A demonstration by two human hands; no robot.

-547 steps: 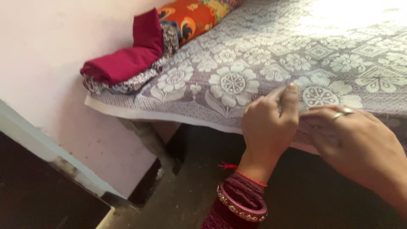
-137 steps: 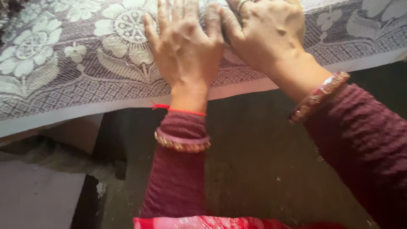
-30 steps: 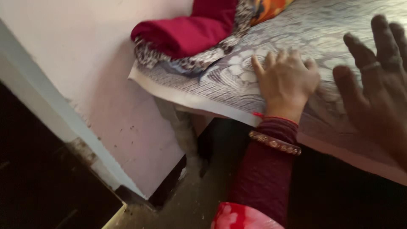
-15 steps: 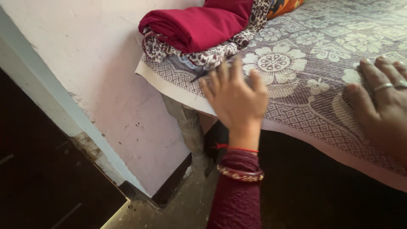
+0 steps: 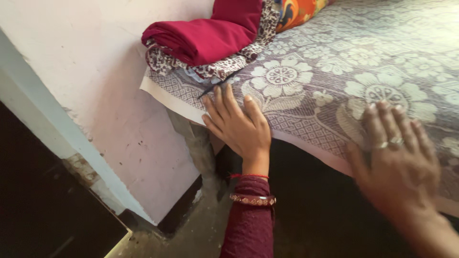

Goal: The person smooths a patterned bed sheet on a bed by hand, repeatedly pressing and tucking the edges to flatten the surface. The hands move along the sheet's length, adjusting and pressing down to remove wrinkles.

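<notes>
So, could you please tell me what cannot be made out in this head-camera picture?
- Right hand: motion-blurred, so its contact with the patterned bedspread is unclear.
- Orange cushion: cut off by the top edge.
- Space under the bed: in dark shadow.
- Printed cloth: mostly hidden beneath the folded red cloth.
- Left hand: palm hidden against the bedspread.

Soft daylight comes from about 1 o'clock and washes out the bedspread (image 5: 382,43) there. The right hand (image 5: 397,157) is motion-blurred; the floor at 6 o'clock is in dark shadow.
</notes>
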